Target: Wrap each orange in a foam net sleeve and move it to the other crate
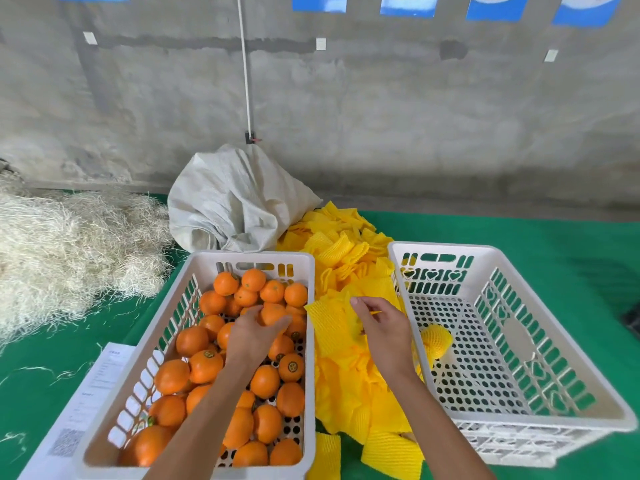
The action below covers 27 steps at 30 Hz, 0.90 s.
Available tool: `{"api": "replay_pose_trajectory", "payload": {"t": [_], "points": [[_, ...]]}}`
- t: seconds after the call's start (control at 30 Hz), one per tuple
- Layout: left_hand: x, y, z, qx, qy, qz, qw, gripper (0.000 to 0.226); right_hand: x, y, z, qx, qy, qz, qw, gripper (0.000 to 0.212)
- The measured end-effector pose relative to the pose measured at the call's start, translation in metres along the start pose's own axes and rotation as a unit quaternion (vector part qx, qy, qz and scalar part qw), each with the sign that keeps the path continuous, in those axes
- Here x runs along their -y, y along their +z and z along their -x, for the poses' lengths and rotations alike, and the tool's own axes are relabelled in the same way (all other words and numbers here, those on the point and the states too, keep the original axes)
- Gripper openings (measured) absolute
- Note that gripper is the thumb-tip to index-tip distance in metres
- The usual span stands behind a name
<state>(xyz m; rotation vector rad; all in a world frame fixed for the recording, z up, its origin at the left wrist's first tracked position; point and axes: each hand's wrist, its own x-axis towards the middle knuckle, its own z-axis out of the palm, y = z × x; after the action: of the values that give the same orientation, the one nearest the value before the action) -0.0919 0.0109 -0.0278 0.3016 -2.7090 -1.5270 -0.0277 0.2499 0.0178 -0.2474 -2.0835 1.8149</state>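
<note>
Reaching into the left crate [194, 341], the left hand [252, 336] curls its fingers over one orange [273, 313] that sits on top of the pile, near the far end of that crate. The fingers are bent around the fruit and touch it.

Just right of that crate, the right hand [384, 327] pinches a yellow foam net sleeve [327, 323] between its thumb and fingers. The sleeve hangs loosely from the pinch, over the heap of yellow sleeves [346, 386] that fills the gap beside the crate.

The left crate is white with holes in its sides and is full of oranges. On the other side of the yellow heap stands the right crate [519, 341], also white. Inside it lies one wrapped orange [436, 341], close to the wall nearest the left crate. The right hand's wrist covers part of it.

Behind the left crate sits a crumpled grey sack [235, 202], with more yellow sleeves next to it. To the far left of the crate is a big pile of pale straw [69, 251]. A sheet of paper [93, 393] lies tucked beside the crate's left wall. Everything rests on a green cloth [536, 233], and a grey wall [381, 116] stands behind.
</note>
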Motion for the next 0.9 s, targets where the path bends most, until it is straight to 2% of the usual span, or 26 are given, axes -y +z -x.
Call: {"api": "replay_pose_trajectory", "payload": {"t": [0.07,0.13,0.2,0.27,0.37,0.43,0.53,0.63,0.7,0.77,0.83,0.9], "points": [[-0.023,-0.005,0.013,-0.017,0.025,0.046,0.998,0.090,0.005,0.004,0.000,-0.011,-0.012,-0.015,1.000,0.023],[-0.049,-0.005,0.030,0.021,0.031,0.152,0.988,0.074,0.011,0.009,0.000,-0.027,-0.030,-0.022,0.999,0.019],[-0.074,-0.005,0.046,0.106,0.005,0.269,0.957,0.058,0.019,0.015,0.003,-0.036,-0.049,-0.025,0.998,0.014],[-0.092,0.002,0.059,0.180,-0.042,0.346,0.920,0.051,0.024,0.021,0.005,-0.038,-0.059,-0.022,0.997,0.012],[-0.102,0.013,0.078,0.227,-0.105,0.424,0.871,0.052,0.030,0.025,0.011,-0.019,-0.060,-0.041,0.997,0.011],[-0.103,0.018,0.086,0.247,-0.097,0.457,0.849,0.059,0.030,0.023,0.014,0.010,-0.055,-0.061,0.997,0.013],[-0.101,0.023,0.093,0.225,-0.085,0.455,0.857,0.073,0.028,0.016,0.017,0.070,-0.045,-0.063,0.995,0.018],[-0.097,0.027,0.094,0.191,-0.087,0.460,0.863,0.078,0.029,0.006,0.019,0.088,-0.047,-0.054,0.994,0.018],[-0.092,0.027,0.093,0.183,-0.082,0.465,0.862,0.072,0.030,-0.001,0.019,0.094,-0.051,-0.047,0.993,0.020],[-0.089,0.026,0.091,0.177,-0.082,0.457,0.868,0.060,0.029,-0.008,0.020,0.132,-0.054,-0.028,0.989,0.026],[-0.089,0.027,0.090,0.177,-0.080,0.445,0.874,0.052,0.028,-0.011,0.023,0.156,-0.076,0.044,0.984,0.033],[-0.091,0.029,0.090,0.173,-0.062,0.413,0.892,0.044,0.028,-0.012,0.023,0.123,-0.114,0.106,0.980,0.029]]}}
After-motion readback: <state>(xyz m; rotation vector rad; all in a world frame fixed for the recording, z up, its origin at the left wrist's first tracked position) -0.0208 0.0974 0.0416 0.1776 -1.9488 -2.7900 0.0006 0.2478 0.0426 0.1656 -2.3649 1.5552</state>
